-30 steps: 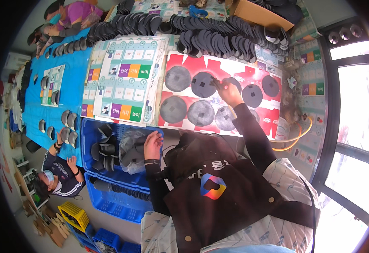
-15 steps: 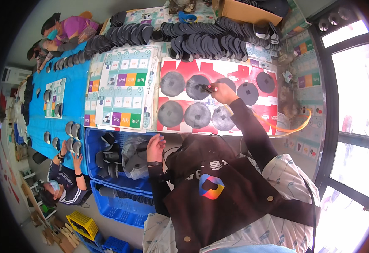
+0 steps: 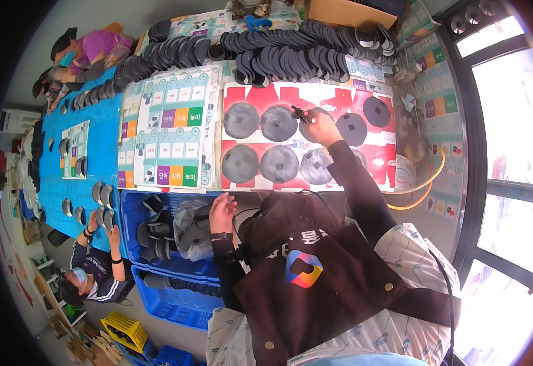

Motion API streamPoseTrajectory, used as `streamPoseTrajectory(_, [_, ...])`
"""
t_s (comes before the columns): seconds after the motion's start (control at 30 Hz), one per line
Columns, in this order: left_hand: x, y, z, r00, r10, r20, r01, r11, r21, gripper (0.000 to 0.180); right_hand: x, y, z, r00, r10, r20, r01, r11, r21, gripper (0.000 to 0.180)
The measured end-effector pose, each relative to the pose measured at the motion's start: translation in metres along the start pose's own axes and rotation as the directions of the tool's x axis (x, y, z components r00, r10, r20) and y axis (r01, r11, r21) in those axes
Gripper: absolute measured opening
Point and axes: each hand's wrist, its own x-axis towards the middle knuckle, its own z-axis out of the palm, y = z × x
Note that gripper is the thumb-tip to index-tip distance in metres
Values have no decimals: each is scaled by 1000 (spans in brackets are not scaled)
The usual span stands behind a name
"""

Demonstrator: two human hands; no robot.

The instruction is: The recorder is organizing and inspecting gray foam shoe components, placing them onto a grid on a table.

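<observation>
Dark round discs, each with a small square mark, lie in two rows on a red and white printed sheet (image 3: 230, 95). My right hand (image 3: 323, 129) is closed around a small black spray gun (image 3: 300, 114), held over the top row. Its nozzle points left, between the second disc (image 3: 278, 123) and the disc partly hidden under my hand. Discs at the left, such as the first top disc (image 3: 241, 120), look greyer and speckled; the far right disc (image 3: 377, 112) looks darker. My left hand (image 3: 222, 213) hangs at the table's front edge, fingers loosely bent and holding nothing.
Rows of curved dark pieces (image 3: 291, 64) line the back, near a cardboard box (image 3: 352, 13). A yellow-orange hose (image 3: 428, 183) loops at right. Blue crates (image 3: 126, 235) with dark pieces stand front left. Co-workers sit along a blue-covered table (image 3: 47, 177).
My right hand has moved right with the spray gun, from over the second top disc toward the third. My left hand stays about where it was. The whole view has shifted slightly.
</observation>
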Motion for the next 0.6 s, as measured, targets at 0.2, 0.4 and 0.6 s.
streamPoseTrajectory(0.2, [0,-4,0,1000,2,5,-1,1000,-11,25,-20,17,-3,994,-52,94,59,995,-75,26])
streamPoseTrajectory(0.4, [-2,-3,-2,1000,1,-13,-1,1000,0,26,-18,12,11,992,14,127,-21,999,49,26])
streamPoseTrajectory(0.6, [-6,-10,-9,1000,-3,-31,3,1000,-12,27,-20,12,15,993,30,115,-45,990,137,26])
